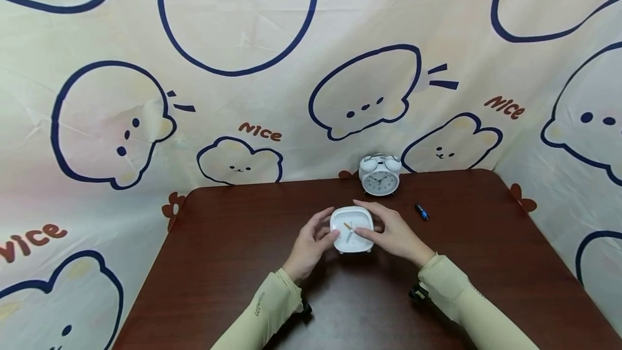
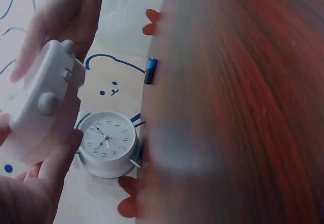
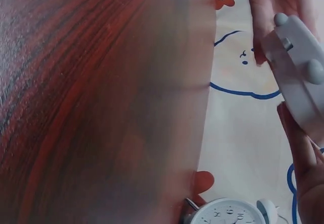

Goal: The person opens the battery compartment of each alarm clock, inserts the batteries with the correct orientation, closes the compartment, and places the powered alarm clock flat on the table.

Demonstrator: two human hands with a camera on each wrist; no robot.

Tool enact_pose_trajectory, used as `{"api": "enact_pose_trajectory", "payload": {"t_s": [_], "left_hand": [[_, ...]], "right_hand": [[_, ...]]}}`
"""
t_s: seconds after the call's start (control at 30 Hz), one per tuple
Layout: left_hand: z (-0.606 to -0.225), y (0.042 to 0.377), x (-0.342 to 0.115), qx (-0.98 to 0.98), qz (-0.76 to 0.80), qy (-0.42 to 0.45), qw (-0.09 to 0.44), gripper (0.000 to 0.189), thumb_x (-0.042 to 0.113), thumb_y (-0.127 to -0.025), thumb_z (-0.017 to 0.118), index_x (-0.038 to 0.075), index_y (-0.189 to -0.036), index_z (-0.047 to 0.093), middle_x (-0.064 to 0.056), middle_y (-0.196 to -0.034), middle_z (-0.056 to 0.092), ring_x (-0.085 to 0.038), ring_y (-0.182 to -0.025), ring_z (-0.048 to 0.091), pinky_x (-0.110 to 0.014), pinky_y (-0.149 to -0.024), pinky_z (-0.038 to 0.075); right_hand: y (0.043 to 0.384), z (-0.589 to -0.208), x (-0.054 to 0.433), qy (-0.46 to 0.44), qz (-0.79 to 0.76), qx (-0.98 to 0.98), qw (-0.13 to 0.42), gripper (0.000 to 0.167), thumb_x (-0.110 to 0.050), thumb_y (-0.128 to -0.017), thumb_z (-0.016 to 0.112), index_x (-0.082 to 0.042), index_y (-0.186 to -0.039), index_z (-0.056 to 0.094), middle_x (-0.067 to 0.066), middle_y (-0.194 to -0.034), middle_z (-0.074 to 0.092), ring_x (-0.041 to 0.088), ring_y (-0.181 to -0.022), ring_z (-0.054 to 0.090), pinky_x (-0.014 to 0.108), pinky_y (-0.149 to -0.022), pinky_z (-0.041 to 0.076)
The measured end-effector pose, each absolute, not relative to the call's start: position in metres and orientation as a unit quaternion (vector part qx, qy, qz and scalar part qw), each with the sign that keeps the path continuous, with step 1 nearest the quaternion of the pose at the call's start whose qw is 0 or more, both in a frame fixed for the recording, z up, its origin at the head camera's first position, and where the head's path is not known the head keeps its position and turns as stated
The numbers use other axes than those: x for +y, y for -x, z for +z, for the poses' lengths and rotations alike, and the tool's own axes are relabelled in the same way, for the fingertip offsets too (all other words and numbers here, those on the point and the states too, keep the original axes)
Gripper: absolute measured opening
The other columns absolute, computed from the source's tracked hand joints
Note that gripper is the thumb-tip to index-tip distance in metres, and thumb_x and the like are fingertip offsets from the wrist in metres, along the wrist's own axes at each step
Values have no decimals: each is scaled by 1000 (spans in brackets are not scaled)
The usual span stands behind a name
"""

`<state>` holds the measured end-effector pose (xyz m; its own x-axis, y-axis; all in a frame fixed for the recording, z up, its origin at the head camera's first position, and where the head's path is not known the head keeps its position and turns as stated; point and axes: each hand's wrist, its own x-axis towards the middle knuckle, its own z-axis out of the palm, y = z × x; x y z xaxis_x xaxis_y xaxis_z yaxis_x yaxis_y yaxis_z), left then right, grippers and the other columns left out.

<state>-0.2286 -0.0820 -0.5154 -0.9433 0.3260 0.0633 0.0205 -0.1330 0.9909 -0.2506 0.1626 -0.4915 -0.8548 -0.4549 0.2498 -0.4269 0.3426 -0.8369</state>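
Observation:
A white, rounded-square alarm clock (image 1: 346,216) is between both hands, raised off the table, its face toward the head camera and its orange hand pointing up-left. My left hand (image 1: 307,246) grips its left side, thumb at the front edge and fingers behind. From the other side, my right hand (image 1: 397,234) holds it, thumb lying across the face and index finger along the top right corner. The left wrist view shows the underside of the same clock (image 2: 61,90) with its small round feet. Its back is partly hidden by fingers.
A white twin-bell alarm clock (image 1: 380,182) stands at the table's back edge, near the patterned cloth (image 1: 291,91). A blue and black battery (image 1: 421,211) lies on the dark brown table (image 1: 233,242) to the right of the hands.

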Motion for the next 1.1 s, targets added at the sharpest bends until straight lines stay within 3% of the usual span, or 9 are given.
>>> {"api": "enact_pose_trajectory", "payload": {"t_s": [0.3, 0.43, 0.7, 1.1], "left_hand": [[-512, 228, -82, 711, 685, -151, 49, 51, 9, -98, 71, 10, -146, 54, -15, -138, 60, -22, -111, 64, -24, -87, 54], [-513, 229, -85, 716, 676, -167, 47, 51, 11, -97, 72, 13, -145, 54, -13, -137, 61, -24, -115, 63, -26, -90, 54], [-516, 229, -90, 695, 693, -183, 56, 53, 6, -92, 77, 14, -140, 57, -12, -137, 59, -27, -123, 61, -31, -102, 55], [-517, 229, -92, 696, 690, -189, 61, 54, 4, -90, 79, 15, -139, 59, -12, -137, 60, -28, -124, 62, -33, -102, 55]], "right_hand": [[255, -497, 169, 274, -497, 821, 54, 68, -26, -97, 75, -14, -157, 44, 11, -136, 64, 17, -107, 68, 24, -83, 60], [256, -498, 172, 269, -499, 821, 69, 67, -26, -95, 77, -14, -154, 47, 7, -129, 68, 18, -104, 69, 26, -81, 61], [255, -499, 175, 278, -499, 816, 85, 54, -29, -94, 78, -23, -142, 55, 5, -129, 67, 21, -111, 70, 32, -90, 61], [254, -501, 176, 285, -498, 815, 78, 55, -28, -91, 81, -29, -140, 56, -1, -127, 68, 17, -108, 72, 29, -87, 61]]}}
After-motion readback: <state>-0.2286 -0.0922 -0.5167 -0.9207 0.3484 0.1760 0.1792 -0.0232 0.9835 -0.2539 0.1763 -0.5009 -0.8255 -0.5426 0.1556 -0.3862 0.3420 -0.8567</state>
